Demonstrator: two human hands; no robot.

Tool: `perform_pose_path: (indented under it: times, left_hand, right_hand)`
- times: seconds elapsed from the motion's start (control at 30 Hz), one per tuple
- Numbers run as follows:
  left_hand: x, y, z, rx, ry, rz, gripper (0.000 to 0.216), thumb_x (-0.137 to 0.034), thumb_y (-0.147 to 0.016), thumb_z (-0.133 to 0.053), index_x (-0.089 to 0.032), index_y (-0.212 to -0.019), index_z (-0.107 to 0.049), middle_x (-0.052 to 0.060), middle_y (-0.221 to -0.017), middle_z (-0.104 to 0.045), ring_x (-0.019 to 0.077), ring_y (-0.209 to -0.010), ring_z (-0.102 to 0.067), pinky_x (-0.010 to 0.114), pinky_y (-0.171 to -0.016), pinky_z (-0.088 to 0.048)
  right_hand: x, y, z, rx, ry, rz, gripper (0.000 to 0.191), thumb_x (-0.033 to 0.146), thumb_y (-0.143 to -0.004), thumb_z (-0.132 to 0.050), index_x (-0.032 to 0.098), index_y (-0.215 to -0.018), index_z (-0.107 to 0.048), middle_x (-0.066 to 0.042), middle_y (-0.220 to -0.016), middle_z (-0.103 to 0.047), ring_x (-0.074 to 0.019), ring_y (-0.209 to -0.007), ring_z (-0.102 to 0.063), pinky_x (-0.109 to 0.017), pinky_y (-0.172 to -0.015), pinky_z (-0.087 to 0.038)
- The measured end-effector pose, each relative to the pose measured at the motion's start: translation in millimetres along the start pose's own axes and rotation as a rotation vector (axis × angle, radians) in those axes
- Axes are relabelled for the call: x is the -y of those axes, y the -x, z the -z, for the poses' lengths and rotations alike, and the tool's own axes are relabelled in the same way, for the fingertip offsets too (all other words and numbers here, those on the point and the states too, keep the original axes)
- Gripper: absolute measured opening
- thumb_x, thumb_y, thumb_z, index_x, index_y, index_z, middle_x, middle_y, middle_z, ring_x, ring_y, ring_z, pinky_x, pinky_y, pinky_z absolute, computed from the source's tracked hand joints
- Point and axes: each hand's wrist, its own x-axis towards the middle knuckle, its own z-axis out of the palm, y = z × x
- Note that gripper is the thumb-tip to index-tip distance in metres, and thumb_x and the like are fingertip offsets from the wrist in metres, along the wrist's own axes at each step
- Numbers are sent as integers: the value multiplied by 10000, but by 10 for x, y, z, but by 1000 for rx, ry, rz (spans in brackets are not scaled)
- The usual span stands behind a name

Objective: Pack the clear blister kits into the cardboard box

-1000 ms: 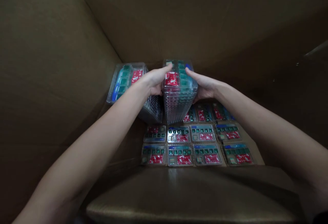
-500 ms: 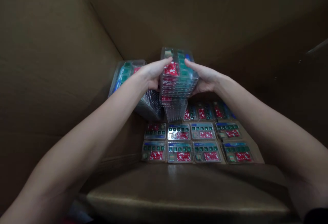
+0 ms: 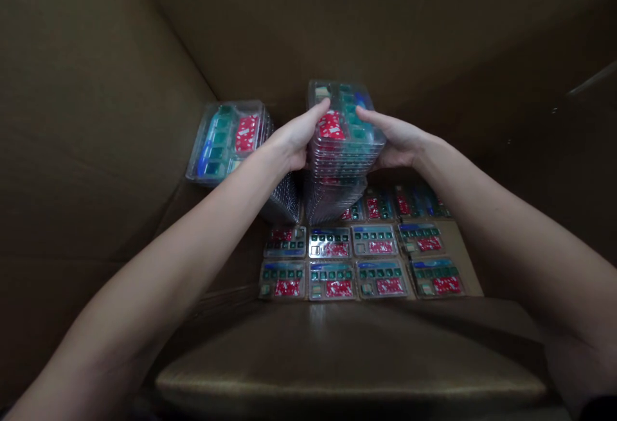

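Observation:
I am reaching deep into a large cardboard box (image 3: pixel 96 119). Both hands clasp a bundle of clear plastic blister packs (image 3: pixel 344 141) with red and teal inserts, held a little above the lower part of the same stack (image 3: pixel 330 199). My left hand (image 3: pixel 296 135) grips the bundle's left side, with fingers over its top. My right hand (image 3: pixel 393 141) grips its right side in the same way. A second tall stack of packs (image 3: pixel 229 141) stands just left of it, against the box's left wall.
A flat layer of several identical blister packs (image 3: pixel 359 260) covers the box floor in rows. The box's near wall and flap (image 3: pixel 347 363) lie across the bottom of the view. Cardboard walls close in on the left, back and right.
My two hands have lifted the upper part of the middle stack, which has come apart from the lower part and risen toward me. The left stack stays put.

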Motion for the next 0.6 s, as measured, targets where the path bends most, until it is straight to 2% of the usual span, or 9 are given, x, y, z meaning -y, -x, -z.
perform_pose_path:
  times: [0.1,0.23,0.4,0.5,0.6]
  left_hand:
    - [77,-17,-21,-24,36,7,487,-552,-913,-338,-201,-1077,-634,98,-938,-700,319,-1078,-602,469,-877,-490]
    - [129,-32,-37,-31,49,-74,587,-619,-903,-288,-185,-1144,-601,98,-963,-693,320,-1111,-579,456,-898,-481]
    - [191,-140,99,-92,42,-99,652,-678,-876,-264,-213,-1248,-530,125,-1038,-658,315,-1103,-586,450,-895,-495]
    - [243,-224,184,-177,148,3,544,-580,-906,-322,-204,-1247,-520,142,-993,-661,272,-1030,-620,406,-878,-514]
    - [288,-251,166,-212,283,56,425,-478,-915,-380,-198,-1172,-570,113,-819,-674,249,-932,-650,369,-844,-532]
  right_hand:
    - [-46,-12,8,-35,-25,-34,393,580,-840,-521,224,-989,-591,-75,-969,-682,-275,-1018,-594,-573,-1011,-384]
    - [-116,-73,27,-15,-74,-7,387,554,-840,-498,223,-1024,-574,-73,-951,-682,-266,-985,-599,-583,-999,-392]
    - [-211,-155,70,36,-99,46,467,615,-783,-509,241,-1057,-559,-69,-978,-681,-277,-996,-593,-572,-996,-408]
    - [-242,-164,79,63,-91,92,480,622,-782,-499,249,-1081,-549,-64,-1002,-679,-274,-1013,-594,-554,-1002,-415]
    - [-254,-165,67,67,-67,146,497,633,-790,-480,247,-1096,-547,-60,-996,-679,-272,-1020,-599,-552,-1006,-412]
